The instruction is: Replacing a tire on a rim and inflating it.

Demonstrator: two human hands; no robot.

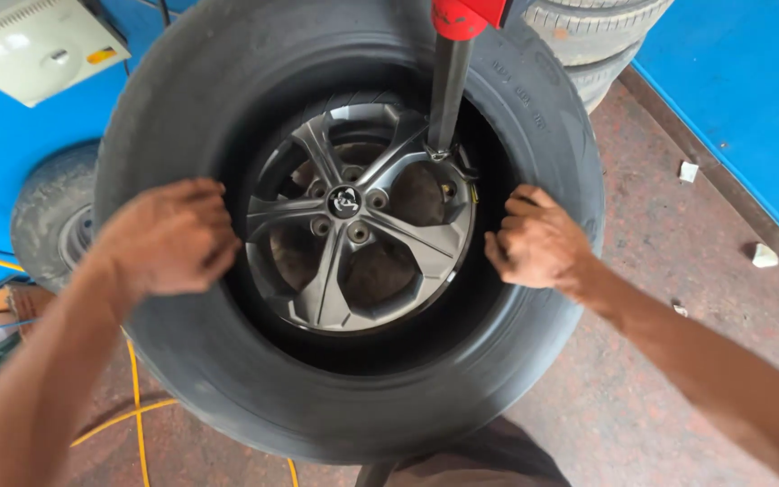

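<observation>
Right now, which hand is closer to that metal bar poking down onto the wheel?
Probably the right hand. It grips the tyre sidewall just beside the rim edge where the bar comes down. The left hand presses the opposite sidewall, farther away.

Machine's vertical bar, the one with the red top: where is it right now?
In the head view, the bar drops from top centre to the upper right edge of the grey alloy rim, inside the tyre, above and left of the right hand.
</observation>
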